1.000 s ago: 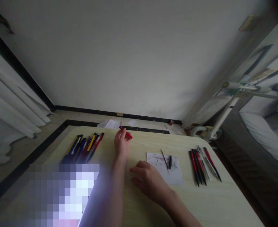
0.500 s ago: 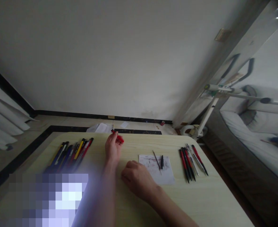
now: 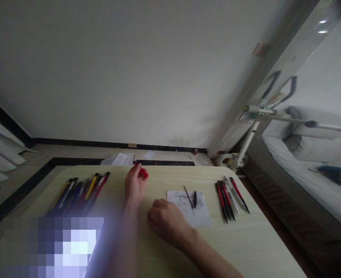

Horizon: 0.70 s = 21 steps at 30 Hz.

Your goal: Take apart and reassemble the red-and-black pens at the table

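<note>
My left hand [image 3: 134,185] is raised at the far edge of the table, its fingers closed round a red pen [image 3: 143,172] with a black end. My right hand [image 3: 167,221] rests on the tabletop, fingers curled under; whatever they hold, if anything, is hidden. Just right of it lies a white sheet of paper [image 3: 201,219] with dark scribbles. On the paper are a thin refill [image 3: 188,196] and a short black pen part [image 3: 195,199].
Several pens [image 3: 228,199], red, black and silver, lie in a row at the right of the table [image 3: 158,255]. More pens [image 3: 92,186] lie at the left, partly behind a blurred, pixelated patch. Beyond are a wall, a white exercise frame [image 3: 250,139] and a sofa [image 3: 312,152].
The whole view has shifted slightly, so things sit a little further left. Both hands keep nearly the same pose, and the red pen stays in my left hand.
</note>
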Each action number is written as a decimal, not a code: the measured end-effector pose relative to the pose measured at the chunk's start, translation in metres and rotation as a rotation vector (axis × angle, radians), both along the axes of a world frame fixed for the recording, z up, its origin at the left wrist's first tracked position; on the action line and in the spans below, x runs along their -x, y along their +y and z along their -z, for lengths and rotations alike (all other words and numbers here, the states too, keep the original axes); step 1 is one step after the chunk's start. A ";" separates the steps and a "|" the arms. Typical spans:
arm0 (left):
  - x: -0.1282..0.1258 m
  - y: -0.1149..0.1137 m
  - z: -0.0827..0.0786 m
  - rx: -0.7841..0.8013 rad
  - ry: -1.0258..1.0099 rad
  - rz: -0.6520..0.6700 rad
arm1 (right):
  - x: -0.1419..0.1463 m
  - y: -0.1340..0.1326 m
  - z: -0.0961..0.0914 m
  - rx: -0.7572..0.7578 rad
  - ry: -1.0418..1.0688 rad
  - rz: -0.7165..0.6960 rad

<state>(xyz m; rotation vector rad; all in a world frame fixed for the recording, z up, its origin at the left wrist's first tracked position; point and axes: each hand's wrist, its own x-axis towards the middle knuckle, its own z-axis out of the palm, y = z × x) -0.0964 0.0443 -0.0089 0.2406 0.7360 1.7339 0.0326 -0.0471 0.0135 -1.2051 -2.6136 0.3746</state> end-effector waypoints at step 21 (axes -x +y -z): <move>-0.012 -0.003 0.003 -0.047 0.176 0.252 | -0.050 -0.014 -0.012 0.115 0.130 0.351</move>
